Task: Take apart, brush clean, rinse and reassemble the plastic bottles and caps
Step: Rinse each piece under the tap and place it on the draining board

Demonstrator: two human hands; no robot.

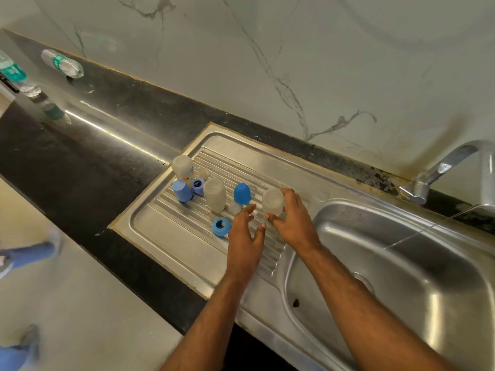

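- I see a long black counter (88, 135) with a shiny metal sink (401, 290) set in it. The ribbed draining board (171, 245) is on the sink's left side.
- A tap (452, 167) sticks out over the far right corner of the sink.
- Two big water bottles (62, 63) sit at the far left end of the counter.
- My right hand (293, 220) curls around a clear bottle (273, 202), upside down, at the right edge of the draining board, next to the bowl.
- My left hand (245, 236) is beside it with fingers spread and loose. It holds nothing.
- Two more clear bottles stand upside down, one mid-board (214, 195) and one at the far left corner (182, 167).
- A blue cap (242, 193) stands between the middle bottle and my right hand. Another blue cap (182, 190) is near the left edge.
- A blue ring (221, 226) lies just left of my left hand. A second blue ring (198, 185) is beside the left cap.
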